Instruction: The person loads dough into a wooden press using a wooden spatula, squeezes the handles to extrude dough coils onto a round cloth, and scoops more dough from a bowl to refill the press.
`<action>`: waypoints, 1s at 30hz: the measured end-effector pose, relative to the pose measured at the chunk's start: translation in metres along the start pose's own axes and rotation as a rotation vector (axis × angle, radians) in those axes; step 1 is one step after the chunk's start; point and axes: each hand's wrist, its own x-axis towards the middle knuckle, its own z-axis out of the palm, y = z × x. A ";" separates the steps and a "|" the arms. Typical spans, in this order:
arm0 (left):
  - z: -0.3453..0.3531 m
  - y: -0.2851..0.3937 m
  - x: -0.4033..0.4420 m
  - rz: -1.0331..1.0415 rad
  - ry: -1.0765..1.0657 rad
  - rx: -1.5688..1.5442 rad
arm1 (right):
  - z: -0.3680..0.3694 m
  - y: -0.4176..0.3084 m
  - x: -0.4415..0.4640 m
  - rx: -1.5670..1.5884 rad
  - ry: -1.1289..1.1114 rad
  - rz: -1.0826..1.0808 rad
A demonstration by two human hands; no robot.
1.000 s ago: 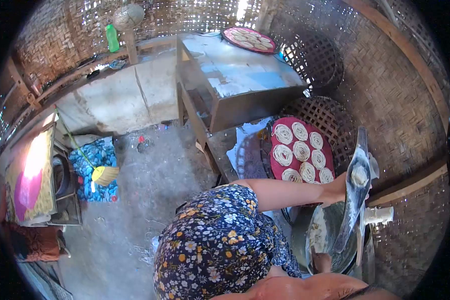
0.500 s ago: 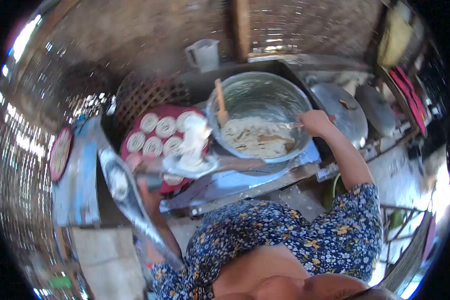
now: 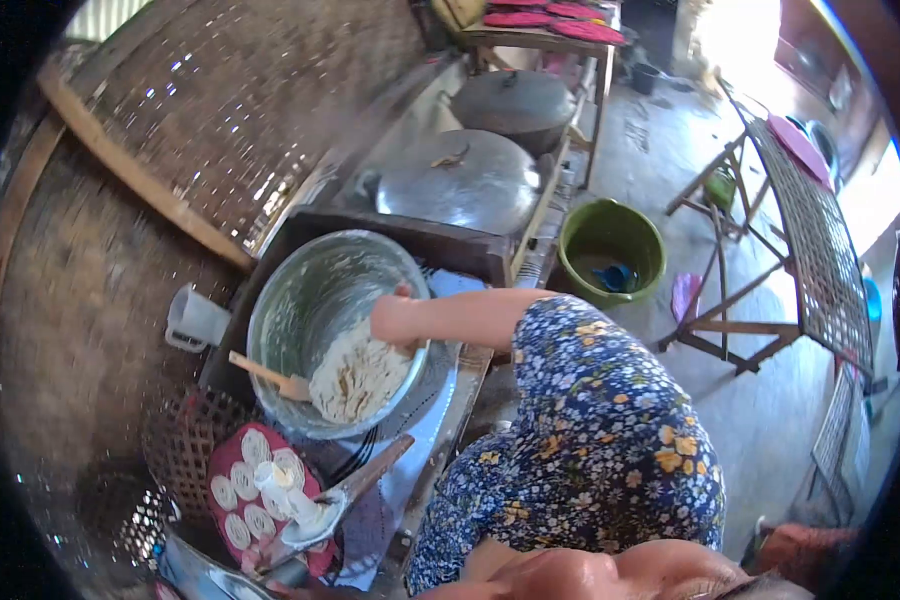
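My right hand [image 3: 394,318] reaches into a large metal basin [image 3: 270,300] and is closed on a brown-handled tool [image 3: 403,289]; its working end is hidden. Under the hand lies crumbly white dough [image 3: 360,375]. A wooden spatula [image 3: 270,375] leans on the basin's left rim. Lower left, my left hand [image 3: 257,556], partly visible, grips one end of what looks like a wooden-handled noodle press [image 3: 365,470], its metal cup heaped with white dough [image 3: 288,490]. The press is above a pink mat [image 3: 232,447] bearing several white noodle coils [image 3: 223,492].
Two big lidded pots [image 3: 460,185] stand beyond the basin, with steam above. A clear plastic jug [image 3: 196,318] is by the woven wall. A green tub [image 3: 612,250] holding a blue item sits on the floor. Right stands a slatted rack [image 3: 820,240]. Pink mats [image 3: 560,20] lie on a far table.
The view has swung to the right, bringing the pots, green tub and rack into sight. My right hand has gone from the basin's rim down into it. The left hand still holds the press.
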 end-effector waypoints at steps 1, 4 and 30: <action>0.009 0.004 0.003 0.000 -0.015 0.009 | 0.001 -0.003 0.003 -0.008 -0.038 0.003; 0.030 0.010 0.012 0.006 -0.088 0.027 | -0.009 -0.009 -0.006 0.031 -0.133 0.003; 0.102 0.063 0.043 0.227 -0.547 0.448 | -0.207 0.050 -0.093 0.937 -0.019 -0.159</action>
